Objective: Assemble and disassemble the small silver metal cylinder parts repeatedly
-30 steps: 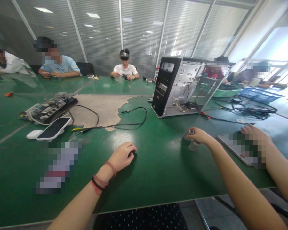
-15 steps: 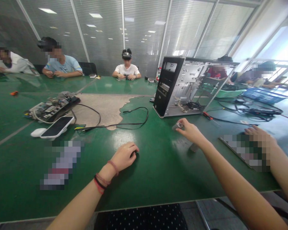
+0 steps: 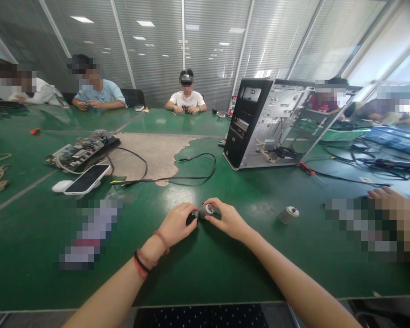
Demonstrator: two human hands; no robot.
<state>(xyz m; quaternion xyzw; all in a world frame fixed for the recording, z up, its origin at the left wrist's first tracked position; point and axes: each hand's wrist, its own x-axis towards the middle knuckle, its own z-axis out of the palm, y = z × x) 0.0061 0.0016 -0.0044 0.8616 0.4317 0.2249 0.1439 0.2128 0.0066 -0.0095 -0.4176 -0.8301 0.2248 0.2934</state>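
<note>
My right hand (image 3: 225, 218) has its fingers and thumb closed round a small grey metal cylinder (image 3: 207, 211) with a round end face, at the middle of the green table (image 3: 177, 278). My left hand (image 3: 180, 222) is just left of the cylinder, with thumb and fingertips bent close together. Something small and dark lies between those fingertips, too small to make out. A second grey cylinder (image 3: 289, 215) stands slightly tilted on the table to the right of my right forearm.
An open computer case (image 3: 249, 123) stands behind my right hand. Circuit boards (image 3: 85, 150), a phone (image 3: 88, 179) and a black cable (image 3: 205, 175) lie further left. Another person's hand (image 3: 392, 200) rests at the right. A screwdriver (image 3: 308, 168) lies near the case.
My right hand has moved left with the cylinder, from in front of the case to beside my left hand. The second cylinder now shows fully. The view has shifted slightly left.
</note>
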